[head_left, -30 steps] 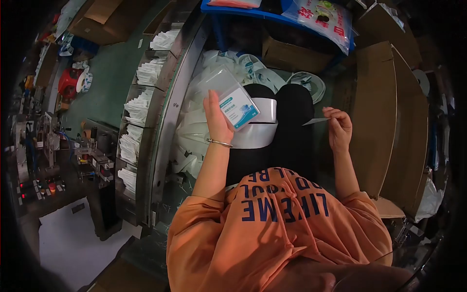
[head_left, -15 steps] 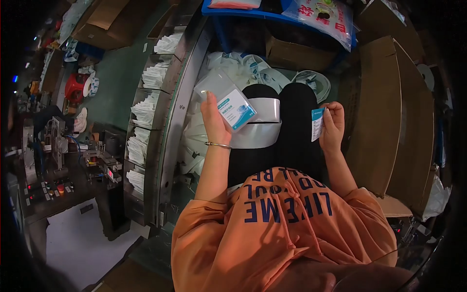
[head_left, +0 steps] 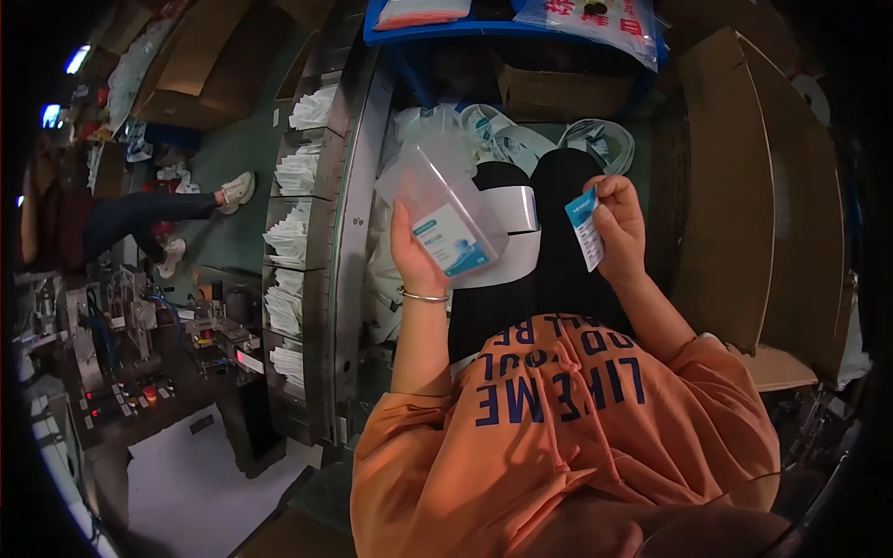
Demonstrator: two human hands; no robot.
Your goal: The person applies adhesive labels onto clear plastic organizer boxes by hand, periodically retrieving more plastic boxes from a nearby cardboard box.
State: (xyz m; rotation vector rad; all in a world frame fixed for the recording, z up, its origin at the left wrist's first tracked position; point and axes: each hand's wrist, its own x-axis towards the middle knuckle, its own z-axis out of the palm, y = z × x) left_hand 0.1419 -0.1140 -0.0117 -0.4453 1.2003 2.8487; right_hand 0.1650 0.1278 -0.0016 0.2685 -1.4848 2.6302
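Observation:
My left hand (head_left: 418, 258) is closed round a clear plastic box (head_left: 435, 181) with a blue-and-white label on its side. The box is tilted over my left thigh, and I cannot make out anything inside it. Between the thumb and fingers of my right hand (head_left: 621, 231) is a small blue-and-white printed packet (head_left: 585, 232), flat and held by its upper edge above my right thigh. Across my left thigh lies a wide, glossy white strip (head_left: 513, 208), partly hidden behind the box.
On my left a metal rack (head_left: 342, 232) holds several stacks of white packets (head_left: 289, 232). Beyond it are a machine (head_left: 139, 321) and a person's leg (head_left: 153, 219). Tall cardboard boxes (head_left: 730, 186) stand on my right. A blue table (head_left: 409, 35) is ahead, with loose white strips (head_left: 516, 139) below.
The plastic box has tipped, showing more of its side and opening. My right hand has raised the packet and brought it inward, closer to the box. Another person's leg has come into view.

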